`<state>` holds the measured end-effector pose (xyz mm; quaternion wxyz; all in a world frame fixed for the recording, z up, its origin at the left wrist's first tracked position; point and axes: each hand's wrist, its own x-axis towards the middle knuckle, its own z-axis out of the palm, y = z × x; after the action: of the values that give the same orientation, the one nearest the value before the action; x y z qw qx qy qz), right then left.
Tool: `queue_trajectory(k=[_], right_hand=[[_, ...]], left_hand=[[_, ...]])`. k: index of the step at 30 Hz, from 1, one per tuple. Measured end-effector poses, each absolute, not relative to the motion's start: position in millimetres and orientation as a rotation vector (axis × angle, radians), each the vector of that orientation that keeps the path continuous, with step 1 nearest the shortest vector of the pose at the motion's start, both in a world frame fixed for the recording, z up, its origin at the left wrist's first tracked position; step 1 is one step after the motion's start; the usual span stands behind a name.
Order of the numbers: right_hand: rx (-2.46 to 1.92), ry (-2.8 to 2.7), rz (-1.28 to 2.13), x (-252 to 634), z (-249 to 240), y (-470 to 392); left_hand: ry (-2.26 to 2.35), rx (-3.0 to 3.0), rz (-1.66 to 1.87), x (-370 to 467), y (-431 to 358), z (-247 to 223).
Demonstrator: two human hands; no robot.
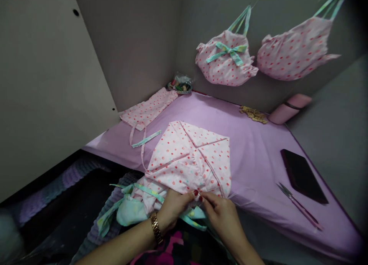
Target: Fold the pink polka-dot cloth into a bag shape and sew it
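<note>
A pink fabric piece (172,150) with red dots and dark seam lines lies over the table's front edge. My left hand (174,205) is closed on its near edge, the thumb on top; a gold bracelet (156,228) circles that wrist. Close beside it, my right hand (220,209) pinches a tiny shiny sewing needle (198,195) at the fabric's edge, its fingertips almost touching the left thumb. Fine pale thread (241,189) trails to the right. Below and left hang gathered cloth and mint-green ties (130,211), partly hidden by my left arm.
Scissors (300,207) and a dark phone-like slab (303,175) lie right on the lilac-covered table (253,153). Behind are a pink bottle (290,108), a tan heap (253,114), a small basket (184,89) and folded dotted fabric (152,107). Two dotted bags (225,61) hang above.
</note>
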<state>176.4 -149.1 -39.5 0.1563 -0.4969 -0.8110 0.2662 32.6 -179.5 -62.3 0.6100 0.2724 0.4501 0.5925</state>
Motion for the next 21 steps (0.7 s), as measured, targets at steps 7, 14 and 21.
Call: queue_trajectory(k=[7, 14, 21], right_hand=[[-1.403, -2.284, 0.916, 184.3, -36.6, -146.6], [-1.315, -2.235, 1.123, 192.0, -31.7, -144.0], [-1.256, -2.267, 1.207, 193.5, -28.5, -136.7]], left_hand=[[0.982, 0.532, 1.387, 34.0, -179.5, -59.3], [1.036, 0.492, 1.302, 33.8, -182.0, -60.4], [1.004, 0.494, 1.282, 32.2, -181.8, -59.4]])
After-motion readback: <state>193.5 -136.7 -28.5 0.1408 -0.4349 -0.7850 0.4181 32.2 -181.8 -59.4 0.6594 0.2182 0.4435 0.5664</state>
